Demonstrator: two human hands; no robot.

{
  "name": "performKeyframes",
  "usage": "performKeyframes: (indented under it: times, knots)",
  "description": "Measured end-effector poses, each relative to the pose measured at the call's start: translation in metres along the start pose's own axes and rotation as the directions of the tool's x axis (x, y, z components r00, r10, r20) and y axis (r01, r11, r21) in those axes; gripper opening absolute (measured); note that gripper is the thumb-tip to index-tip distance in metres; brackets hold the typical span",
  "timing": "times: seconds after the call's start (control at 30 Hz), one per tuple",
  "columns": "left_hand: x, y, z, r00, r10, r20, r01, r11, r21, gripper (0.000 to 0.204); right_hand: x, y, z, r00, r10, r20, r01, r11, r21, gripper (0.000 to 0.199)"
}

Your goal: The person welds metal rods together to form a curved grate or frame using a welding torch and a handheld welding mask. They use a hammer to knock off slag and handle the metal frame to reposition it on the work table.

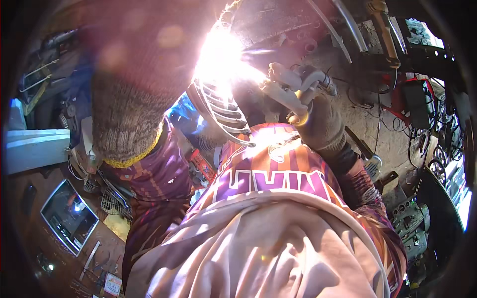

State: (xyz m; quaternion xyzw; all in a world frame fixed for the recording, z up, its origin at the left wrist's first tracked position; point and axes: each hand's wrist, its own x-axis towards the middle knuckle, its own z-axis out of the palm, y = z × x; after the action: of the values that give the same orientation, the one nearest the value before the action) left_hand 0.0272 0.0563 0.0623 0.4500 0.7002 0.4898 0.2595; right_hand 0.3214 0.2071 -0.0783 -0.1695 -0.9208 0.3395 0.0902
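Observation:
My right hand (320,121), in a brown knit glove, is closed around a pale welding holder (288,89) whose tip points left into a blinding white arc glare (223,54). Just below the glare lies a round wire fan grille (221,111), curved and silver. My left hand (126,107), in a grey knit glove with a yellow cuff, is raised close to the camera at the upper left, blurred. Its fingers run out of sight into the glare, so what it holds is hidden. My purple and orange striped sleeves and pale shirt fill the lower middle.
A red and black welding machine (415,99) with cables stands at the right, and a greenish machine (412,223) sits lower right. At the left are a white block (35,149), more wire grilles (114,201) and a dark framed panel (67,216).

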Motion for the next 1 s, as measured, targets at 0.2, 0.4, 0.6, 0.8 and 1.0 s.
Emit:
performKeyframes:
  times: [0.2,0.4,0.6,0.8,1.0]
  knots:
    - [0.004,0.000,0.002,0.992,-0.106,0.070,0.121,0.955,-0.271,0.046,-0.008,0.016,0.000,0.991,0.129,-0.043,-0.113,0.955,0.273,0.047]
    - [0.001,-0.014,-0.012,0.981,-0.161,0.110,0.186,0.943,-0.277,0.039,-0.019,0.023,-0.001,0.909,0.374,-0.182,-0.272,0.866,0.420,0.052]
    - [0.009,0.008,-0.015,0.999,-0.020,0.040,-0.008,0.800,0.599,0.033,-0.035,0.052,0.006,0.902,0.297,-0.313,-0.092,0.841,0.533,0.062]
    - [-0.001,-0.015,-0.050,0.991,-0.039,0.128,-0.057,0.741,0.669,0.028,-0.041,0.050,0.002,0.879,0.355,-0.318,-0.087,0.776,0.625,0.059]
    - [0.000,-0.003,-0.039,0.925,-0.376,-0.051,0.373,0.875,0.307,0.038,-0.045,0.052,-0.002,0.862,0.411,-0.296,-0.084,0.693,0.716,0.056]
